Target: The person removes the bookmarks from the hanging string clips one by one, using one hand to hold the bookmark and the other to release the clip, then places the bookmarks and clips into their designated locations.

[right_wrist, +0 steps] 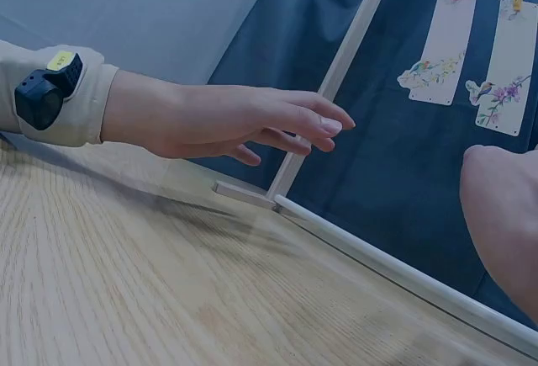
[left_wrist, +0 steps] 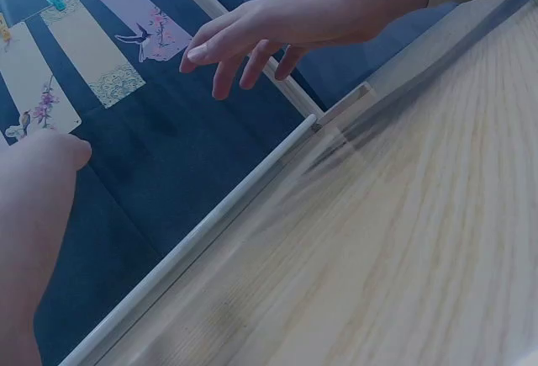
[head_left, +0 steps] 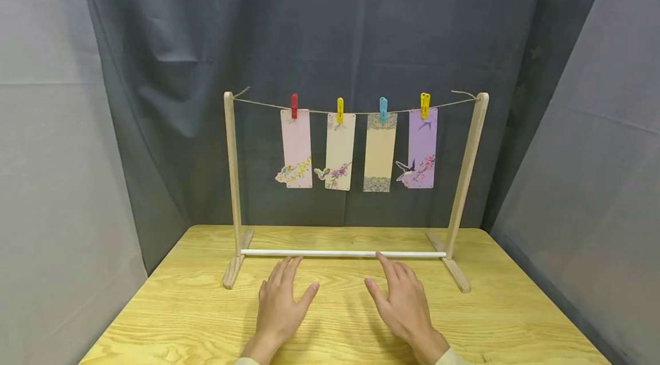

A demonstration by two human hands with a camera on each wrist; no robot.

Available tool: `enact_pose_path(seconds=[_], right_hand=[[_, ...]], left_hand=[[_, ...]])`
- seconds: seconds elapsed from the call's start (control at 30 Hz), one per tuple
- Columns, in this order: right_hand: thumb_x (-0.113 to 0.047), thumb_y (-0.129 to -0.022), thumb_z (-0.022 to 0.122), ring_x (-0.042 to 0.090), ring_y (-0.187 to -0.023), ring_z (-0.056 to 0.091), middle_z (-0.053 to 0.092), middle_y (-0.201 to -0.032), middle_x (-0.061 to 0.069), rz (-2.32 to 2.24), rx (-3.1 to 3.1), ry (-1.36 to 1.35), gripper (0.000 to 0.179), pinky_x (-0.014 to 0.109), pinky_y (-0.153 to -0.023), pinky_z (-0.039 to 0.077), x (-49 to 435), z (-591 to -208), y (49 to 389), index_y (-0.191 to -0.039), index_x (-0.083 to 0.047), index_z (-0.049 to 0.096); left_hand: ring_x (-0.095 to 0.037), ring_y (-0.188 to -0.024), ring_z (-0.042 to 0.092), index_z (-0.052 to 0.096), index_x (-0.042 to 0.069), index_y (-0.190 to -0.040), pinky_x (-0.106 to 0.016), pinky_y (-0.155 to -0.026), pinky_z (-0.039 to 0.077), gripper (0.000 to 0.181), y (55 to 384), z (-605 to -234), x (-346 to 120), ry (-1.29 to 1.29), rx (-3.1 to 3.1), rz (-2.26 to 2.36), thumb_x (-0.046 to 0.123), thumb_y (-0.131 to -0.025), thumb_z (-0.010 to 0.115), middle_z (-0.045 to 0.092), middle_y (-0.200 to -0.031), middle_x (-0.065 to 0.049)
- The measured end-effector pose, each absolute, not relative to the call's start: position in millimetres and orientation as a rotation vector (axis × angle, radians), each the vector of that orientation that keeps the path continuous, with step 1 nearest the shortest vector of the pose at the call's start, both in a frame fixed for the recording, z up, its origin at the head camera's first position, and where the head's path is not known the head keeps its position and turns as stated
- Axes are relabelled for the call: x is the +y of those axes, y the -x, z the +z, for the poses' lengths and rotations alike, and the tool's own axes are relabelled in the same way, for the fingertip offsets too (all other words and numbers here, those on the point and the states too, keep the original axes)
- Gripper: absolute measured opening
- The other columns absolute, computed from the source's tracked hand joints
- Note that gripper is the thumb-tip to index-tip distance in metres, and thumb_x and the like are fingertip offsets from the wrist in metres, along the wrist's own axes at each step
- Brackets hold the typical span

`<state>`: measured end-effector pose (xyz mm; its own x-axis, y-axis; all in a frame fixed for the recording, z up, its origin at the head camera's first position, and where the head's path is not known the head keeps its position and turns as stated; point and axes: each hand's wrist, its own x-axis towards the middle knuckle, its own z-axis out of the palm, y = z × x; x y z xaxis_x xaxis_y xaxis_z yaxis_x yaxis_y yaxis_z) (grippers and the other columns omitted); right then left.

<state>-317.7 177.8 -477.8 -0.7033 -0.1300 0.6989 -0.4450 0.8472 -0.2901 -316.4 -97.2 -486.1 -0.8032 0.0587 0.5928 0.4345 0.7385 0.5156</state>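
Observation:
Both my left hand [head_left: 282, 303] and my right hand [head_left: 401, 303] hover over the table in front of a wooden rack, fingers spread and holding nothing. Across the rack's string [head_left: 361, 113] hang several bookmarks: a pink one [head_left: 296, 147] under a red clothespin [head_left: 294, 106], a cream one [head_left: 340, 144] under a yellow clothespin [head_left: 340, 110], a beige lace-patterned one [head_left: 380, 153] under a blue clothespin [head_left: 383, 109], and a purple one [head_left: 423, 144] under another yellow clothespin [head_left: 425, 105]. In the wrist views each hand is seen raised above the wood.
The rack's left post [head_left: 234, 176] and right post [head_left: 466, 176] stand on wooden feet, joined low down by a white rod [head_left: 340, 253]. Behind the wood-grain table [head_left: 180, 319] hangs a dark curtain [head_left: 309, 27]; pale cloth [head_left: 57, 141] closes the sides.

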Motion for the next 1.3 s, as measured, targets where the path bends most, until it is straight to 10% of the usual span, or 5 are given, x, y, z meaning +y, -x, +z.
enact_pose_path(seconds=[1.3], right_hand=[[-0.037, -0.106, 0.059, 0.038, -0.117, 0.061, 0.065, -0.131, 0.015, 0.722, -2.270, -0.522, 0.056, 0.060, -0.092, 0.050, 174.3, -459.4, 321.1, -0.154, -0.011, 0.046]], left_hand=[[-0.037, -0.139, 0.043, 0.043, 0.017, -0.154, -0.064, -0.109, 0.036, 0.074, 365.5, -440.2, -127.0, 0.331, -2.166, -1.387, 0.037, -0.093, 0.080, 0.046, -0.152, -0.014]])
